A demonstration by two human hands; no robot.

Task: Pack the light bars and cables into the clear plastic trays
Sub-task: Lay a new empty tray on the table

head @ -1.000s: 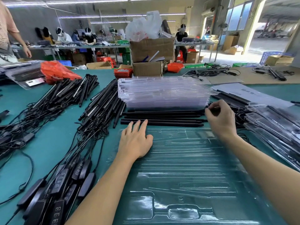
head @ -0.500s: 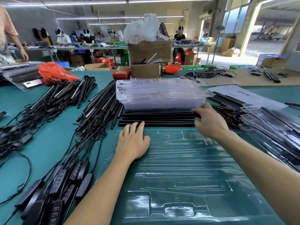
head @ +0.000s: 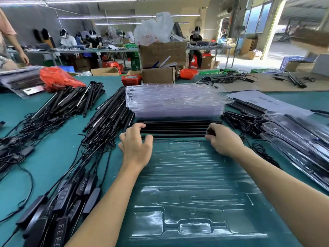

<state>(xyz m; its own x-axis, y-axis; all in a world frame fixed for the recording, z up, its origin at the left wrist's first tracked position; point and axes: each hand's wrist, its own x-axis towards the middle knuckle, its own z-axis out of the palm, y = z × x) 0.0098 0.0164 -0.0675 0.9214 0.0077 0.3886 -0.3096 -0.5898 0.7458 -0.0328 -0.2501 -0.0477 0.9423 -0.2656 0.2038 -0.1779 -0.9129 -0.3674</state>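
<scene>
Left hand and right hand each curl round an end of the light bars, gripping both ends, probably for a level lift into the empty clear tray.

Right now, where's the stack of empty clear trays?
In the head view the stack of clear trays sits centre, on the green table just beyond the row of black light bars that both hands are reaching.

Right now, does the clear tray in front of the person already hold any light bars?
No: the clear tray lies empty, its moulded slots bare.
</scene>
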